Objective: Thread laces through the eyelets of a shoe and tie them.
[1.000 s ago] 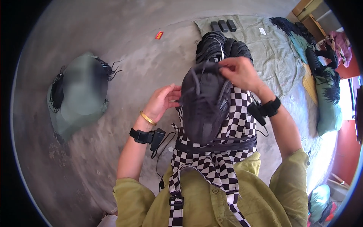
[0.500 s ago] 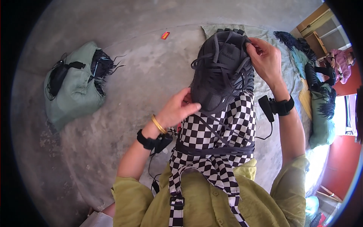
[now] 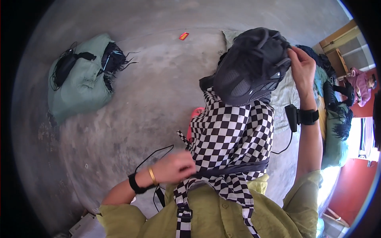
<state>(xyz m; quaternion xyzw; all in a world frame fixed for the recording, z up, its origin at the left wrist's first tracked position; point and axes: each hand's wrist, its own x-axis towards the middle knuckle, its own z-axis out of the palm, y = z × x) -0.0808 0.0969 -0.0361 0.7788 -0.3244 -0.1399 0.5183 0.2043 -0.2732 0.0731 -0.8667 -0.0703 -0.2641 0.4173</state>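
Note:
A black sneaker (image 3: 248,67) is held above my lap, its toe toward me, slightly blurred. My right hand (image 3: 303,65) pinches the collar at its far right edge. Behind the sneaker's left side a dark piece (image 3: 206,82) sticks out; its kind is hidden. Across my black-and-white checkered apron (image 3: 222,125) runs a bundle of black laces (image 3: 238,168) at the waist. At the bundle's left end is my left hand (image 3: 174,166), fingers curled and closed on the laces, partly blurred.
A stuffed green sack (image 3: 81,93) with a black pouch (image 3: 65,65) on it stands at left on the concrete floor. A small red packet (image 3: 183,36) lies farther off. Pinkish-red plastic (image 3: 194,115) shows beside the apron. At right are more green sacks (image 3: 337,135) and a seated person (image 3: 359,87).
My left hand has let go of the sneaker's toe and moved down to the laces at my waist. The sneaker has shifted right and tilted, still in my right hand.

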